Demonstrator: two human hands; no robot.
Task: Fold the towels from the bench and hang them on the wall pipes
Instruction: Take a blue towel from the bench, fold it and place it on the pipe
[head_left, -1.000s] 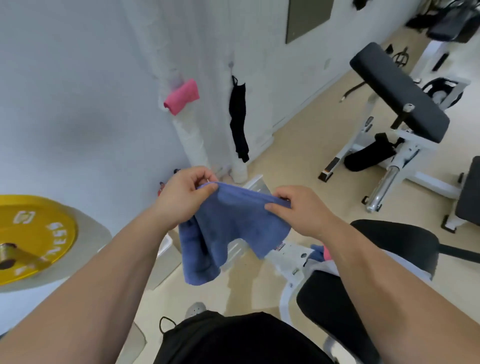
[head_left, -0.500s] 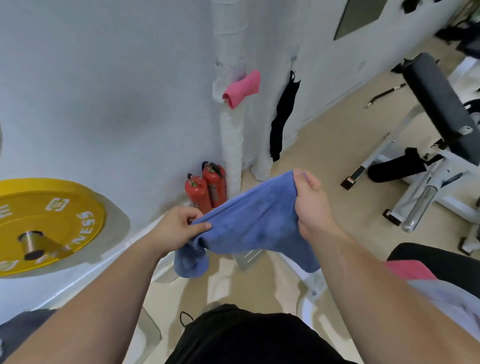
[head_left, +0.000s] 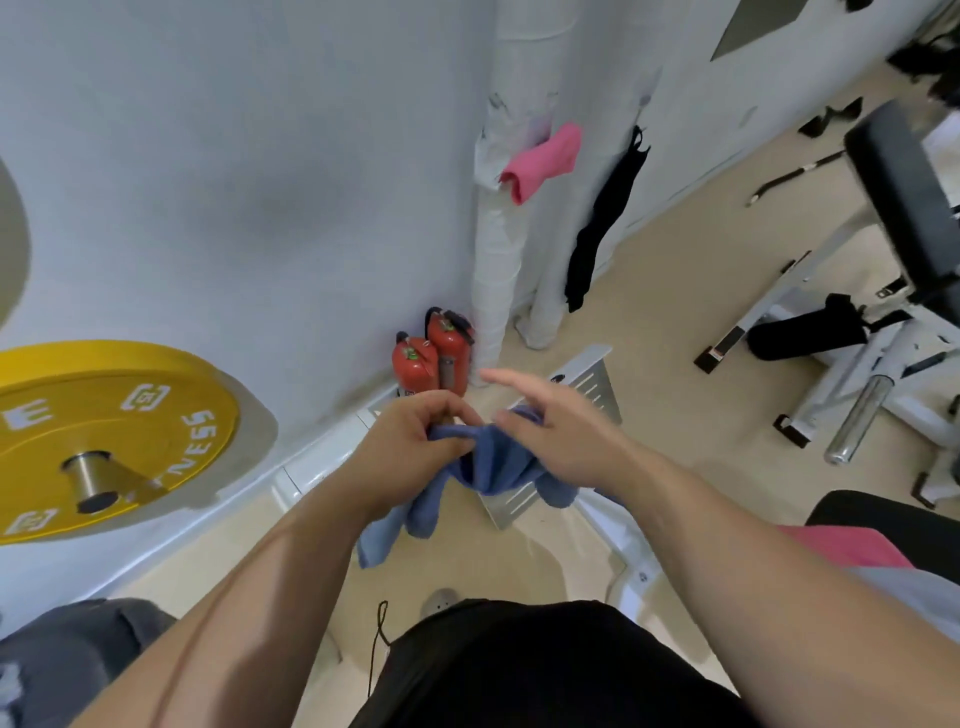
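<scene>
Blue terry towel (head_left: 493, 467) is held bunched in mid-air ahead of the torso, over the beige floor (head_left: 675, 322). One gathered end is clamped by the left hand (head_left: 415, 441), with the fingers curled round the fold. The right hand (head_left: 566, 431) is laid over the other end with its fingers straight and spread. It is motion-blurred, and no grip can be made out. Loose tails are seen hanging below both hands.

Just beyond the hands, two red fire extinguishers (head_left: 415, 364) are stood side by side at the foot of the wall. They are just beside a white-wrapped wall pipe (head_left: 493, 270). A folded pink towel (head_left: 543, 161) is hung high on that pipe. A second wrapped pipe (head_left: 548, 291) is seen just to its right, and a black garment (head_left: 597, 234) is hung on the wall next to it.

A yellow weight plate (head_left: 104, 431) is mounted on a bar sleeve at far left. At lower right, a black bench pad (head_left: 883, 512) is partly covered by another pink towel (head_left: 841, 545) and a grey towel (head_left: 914, 597). A white-framed gym machine (head_left: 883, 332) with a black pad is seen at far right.
</scene>
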